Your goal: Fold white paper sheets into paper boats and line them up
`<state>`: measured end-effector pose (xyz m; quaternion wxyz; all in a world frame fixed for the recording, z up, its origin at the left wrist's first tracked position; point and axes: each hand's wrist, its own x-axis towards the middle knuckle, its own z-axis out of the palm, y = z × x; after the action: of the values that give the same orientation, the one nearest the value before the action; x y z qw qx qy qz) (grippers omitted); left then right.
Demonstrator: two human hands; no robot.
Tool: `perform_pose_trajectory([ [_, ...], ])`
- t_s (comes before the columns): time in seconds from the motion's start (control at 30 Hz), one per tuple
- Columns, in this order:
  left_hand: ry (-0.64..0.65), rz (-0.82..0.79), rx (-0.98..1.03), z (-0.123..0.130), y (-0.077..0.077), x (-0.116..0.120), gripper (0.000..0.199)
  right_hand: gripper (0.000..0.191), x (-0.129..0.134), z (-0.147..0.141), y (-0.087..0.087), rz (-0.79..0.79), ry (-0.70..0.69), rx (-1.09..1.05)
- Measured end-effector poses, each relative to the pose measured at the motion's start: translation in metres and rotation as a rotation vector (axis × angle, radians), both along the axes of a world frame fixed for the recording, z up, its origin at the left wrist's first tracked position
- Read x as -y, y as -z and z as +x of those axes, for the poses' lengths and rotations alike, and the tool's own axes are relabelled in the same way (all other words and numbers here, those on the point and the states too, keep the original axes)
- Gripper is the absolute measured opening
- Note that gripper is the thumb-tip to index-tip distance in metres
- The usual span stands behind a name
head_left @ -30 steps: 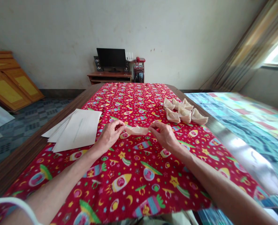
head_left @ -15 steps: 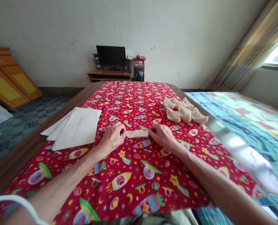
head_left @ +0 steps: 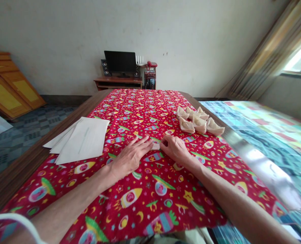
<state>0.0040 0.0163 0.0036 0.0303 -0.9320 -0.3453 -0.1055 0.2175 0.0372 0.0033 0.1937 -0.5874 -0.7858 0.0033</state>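
A small folded strip of white paper (head_left: 155,146) lies on the red patterned cloth (head_left: 150,189), mostly covered by my fingers. Over its left part my left hand (head_left: 133,154) rests flat, fingers stretched out and spread. At the strip's right end, the thumb and fingers of my right hand (head_left: 175,146) are pinched together on the paper. To the left lies a fanned stack of white paper sheets (head_left: 85,140). Several folded paper boat shapes (head_left: 199,122) stand grouped on the cloth to the right.
The cloth covers a dark wooden table (head_left: 10,181). Beyond its far end are a monitor (head_left: 120,61) on a small desk and a red telephone (head_left: 151,64). A bed with a patterned cover (head_left: 257,132) stands to the right, a wooden cabinet (head_left: 10,84) to the left.
My left hand has let go of the strip's left end, opened and moved right to lie flat over the paper. My right hand keeps its pinch at the right end.
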Motion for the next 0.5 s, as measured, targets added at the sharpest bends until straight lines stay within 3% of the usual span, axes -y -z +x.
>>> perform_pose_trajectory([
  [0.17, -0.029, -0.088, 0.026, 0.001, 0.007, 0.002, 0.077, 0.017, 0.007, -0.001, -0.003, 0.126, -0.027, 0.088],
  [0.23, -0.038, -0.116, 0.026, 0.0, 0.007, 0.003, 0.08, 0.02, 0.014, -0.004, -0.005, 0.194, -0.102, 0.162],
  [0.37, -0.032, -0.128, -0.001, 0.001, 0.006, 0.004, 0.079, 0.034, 0.031, -0.016, -0.004, 0.239, -0.377, 0.26],
  [0.5, -0.046, -0.112, -0.053, 0.001, 0.004, 0.006, 0.075, 0.043, 0.04, -0.018, 0.005, 0.194, -0.434, 0.265],
])
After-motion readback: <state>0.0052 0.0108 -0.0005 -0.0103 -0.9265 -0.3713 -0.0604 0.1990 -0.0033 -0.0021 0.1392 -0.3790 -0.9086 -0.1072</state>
